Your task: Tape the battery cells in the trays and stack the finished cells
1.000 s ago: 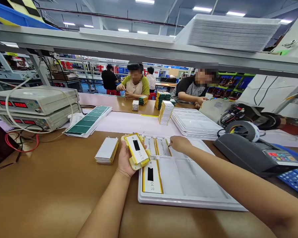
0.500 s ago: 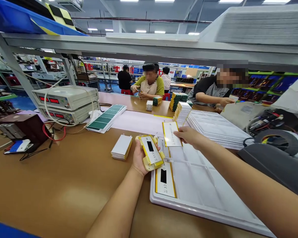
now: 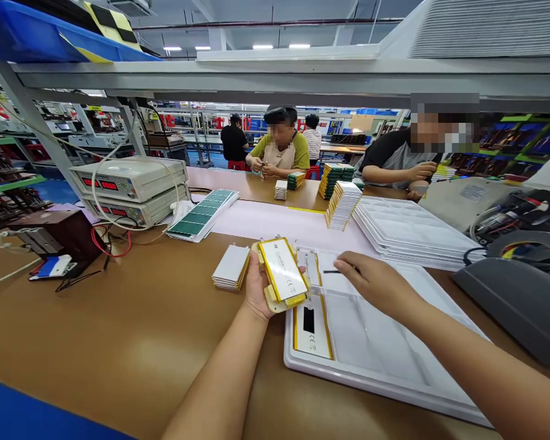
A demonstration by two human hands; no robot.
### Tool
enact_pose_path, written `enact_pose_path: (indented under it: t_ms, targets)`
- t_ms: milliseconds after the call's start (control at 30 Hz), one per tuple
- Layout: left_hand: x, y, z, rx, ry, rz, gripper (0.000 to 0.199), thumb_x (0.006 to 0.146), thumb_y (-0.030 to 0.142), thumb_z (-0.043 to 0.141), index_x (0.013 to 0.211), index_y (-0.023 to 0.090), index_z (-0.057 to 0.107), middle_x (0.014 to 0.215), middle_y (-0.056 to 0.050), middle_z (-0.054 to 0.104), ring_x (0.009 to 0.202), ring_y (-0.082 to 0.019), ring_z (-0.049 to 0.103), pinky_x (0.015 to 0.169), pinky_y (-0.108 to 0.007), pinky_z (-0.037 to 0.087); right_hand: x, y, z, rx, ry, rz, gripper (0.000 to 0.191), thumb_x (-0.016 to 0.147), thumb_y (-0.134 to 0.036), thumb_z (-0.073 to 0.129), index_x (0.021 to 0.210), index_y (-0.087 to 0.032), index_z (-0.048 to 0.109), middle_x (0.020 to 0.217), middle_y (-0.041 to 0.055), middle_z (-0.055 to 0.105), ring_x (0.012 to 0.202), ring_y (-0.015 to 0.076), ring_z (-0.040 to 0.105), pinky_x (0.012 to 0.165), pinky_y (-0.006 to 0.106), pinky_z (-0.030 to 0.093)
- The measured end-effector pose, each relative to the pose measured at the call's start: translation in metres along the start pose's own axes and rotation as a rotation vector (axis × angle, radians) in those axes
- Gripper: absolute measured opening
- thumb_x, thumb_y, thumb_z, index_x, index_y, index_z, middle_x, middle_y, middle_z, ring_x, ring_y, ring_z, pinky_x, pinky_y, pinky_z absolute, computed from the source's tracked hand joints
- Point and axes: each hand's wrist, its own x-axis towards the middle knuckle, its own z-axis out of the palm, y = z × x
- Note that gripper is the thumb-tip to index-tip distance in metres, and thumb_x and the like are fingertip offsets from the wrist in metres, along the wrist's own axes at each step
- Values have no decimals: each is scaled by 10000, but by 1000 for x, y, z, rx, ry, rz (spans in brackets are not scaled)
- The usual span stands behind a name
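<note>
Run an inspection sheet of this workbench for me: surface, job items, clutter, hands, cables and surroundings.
Surface: brown bench top, with a pale pink mat beyond it.
Job's things: yellow-edged pouch battery in a cream holder; another battery lying in a white tray; stack of silver batteries left of the hands.
Clutter: tape roll and grey machine at right.
Hands: left hand grips the holder; right hand pinches a thin black strip above the tray.
Cables: red and black wires and a white cable by two bench meters.
Surroundings: two seated co-workers across the bench.
</note>
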Motion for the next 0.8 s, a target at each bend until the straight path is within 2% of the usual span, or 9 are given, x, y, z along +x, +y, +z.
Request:
enact_pose_path:
  t_ms: [100, 167, 267, 400, 500, 600, 700, 800]
  targets:
    - [-1, 0, -2, 13, -14, 41, 635, 677, 623, 448, 1117, 168, 493, 964, -120, 616, 935, -307, 556, 781, -463, 421, -21, 34, 15, 72, -78, 89, 362, 838, -489, 264, 735, -215, 479, 703, 20, 577, 667, 174, 522, 602, 261, 337]
    - [-1, -2, -5, 51, 18, 40, 501, 710, 453, 516, 1119, 164, 489, 982, -119, 613, 933, -283, 561, 796, -442, 422, -32, 48, 31, 136, -123, 122, 368, 838, -492, 256, 728, -213, 471, 695, 21, 574, 673, 177, 530, 607, 263, 348]
    - [-1, -6, -5, 133, 146, 2, 411, 672, 200, 521, 1078, 138, 511, 945, -106, 627, 909, -248, 575, 811, -414, 424, -43, 53, 48, 210, -152, 130, 342, 839, -472, 269, 789, -222, 497, 802, 31, 599, 731, 182, 542, 610, 263, 357]
    - [-3, -1, 14, 246, 271, 52, 349, 635, 148, 506, 980, 135, 549, 863, -85, 636, 834, -229, 594, 789, -409, 441, -48, 50, 48, 213, -154, 114, 320, 841, -450, 275, 827, -240, 515, 841, 26, 607, 756, 187, 544, 610, 270, 356]
    - [-4, 21, 37, 417, 431, 196, 250, 629, 176, 522, 877, 150, 548, 802, -69, 627, 762, -217, 599, 728, -393, 463, -49, 52, 45, 195, -133, 86, 304, 846, -422, 278, 860, -239, 520, 902, 37, 600, 788, 192, 543, 634, 280, 359]
    - [-1, 57, 54, 815, 607, 249, 183, 642, 260, 540, 801, 173, 519, 750, -55, 607, 710, -213, 596, 655, -370, 466, -50, 55, 45, 170, -140, 59, 283, 846, -390, 290, 894, -232, 519, 930, 45, 595, 800, 197, 546, 650, 288, 361]
    - [7, 89, 56, 1190, 754, 191, 309, 528, 219, 665, 797, 210, 512, 718, -26, 595, 719, -227, 588, 633, -345, 444, -50, 57, 46, 154, -146, 40, 277, 845, -381, 303, 918, -223, 519, 945, 54, 593, 820, 208, 549, 659, 292, 362]
    - [15, 108, 45, 1550, 927, 162, 453, 363, 106, 735, 740, 231, 518, 812, -28, 604, 927, -273, 535, 704, -319, 400, -50, 58, 46, 132, -161, 48, 281, 844, -377, 315, 952, -219, 522, 950, 65, 589, 841, 221, 551, 662, 299, 361]
